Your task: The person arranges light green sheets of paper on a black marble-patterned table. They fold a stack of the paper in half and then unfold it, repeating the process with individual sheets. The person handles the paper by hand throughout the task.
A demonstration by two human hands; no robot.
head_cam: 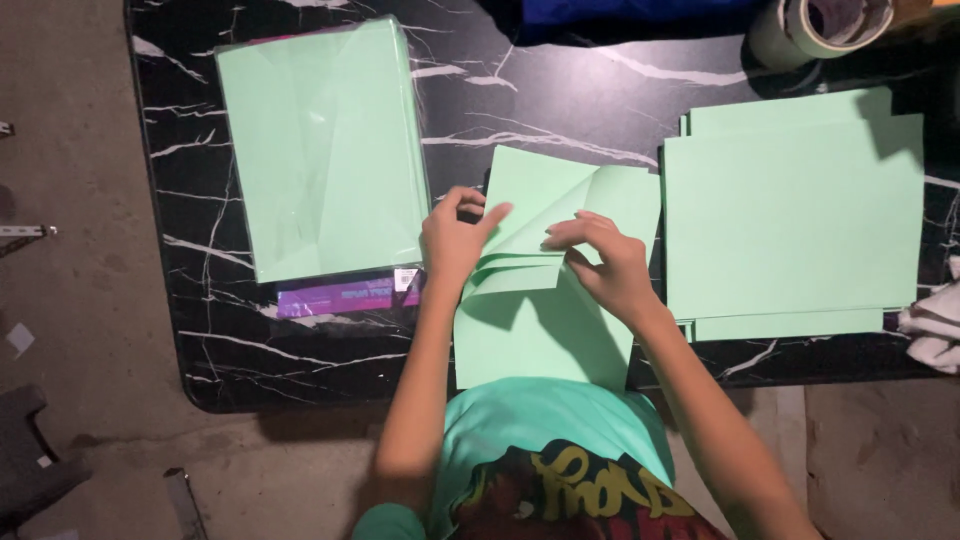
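head camera, steep downward view, close above table (560,90)

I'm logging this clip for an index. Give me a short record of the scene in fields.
surface: black marbled table
left hand: pinching the folded green sheet at its left edge
right hand: pressing the sheet's folded flap
left of sheet: wrapped pack of green paper
right of sheet: loose stack of green paper
far edge: tape roll

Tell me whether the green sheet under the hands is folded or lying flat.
Partly folded. The green sheet has its upper part bent over in curled layers, pinched between the left hand and right hand; its lower part lies flat.
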